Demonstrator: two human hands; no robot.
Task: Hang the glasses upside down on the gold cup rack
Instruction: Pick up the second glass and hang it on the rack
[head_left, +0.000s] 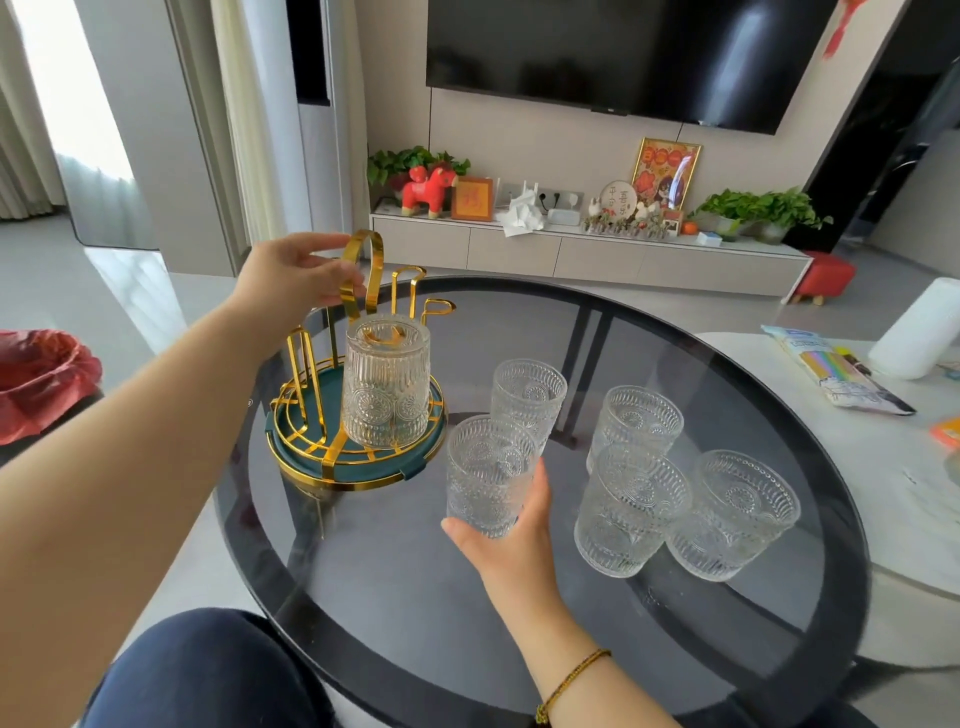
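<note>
- The bare left arm is reaching forward from the lower left, its left hand curling thumb and fingers around the gold handle loop.
- The right hand, a beaded bracelet on its wrist, is cupping the base of an upright embossed clear glass, palm turned up.

Red bag cut by left edge, framed pictures' writing illegible (too small)

Beside the gold cup rack with its dark green base, clear glasses carry embossed ribs and sunflower medallions; the table beneath is smoky grey.
</note>
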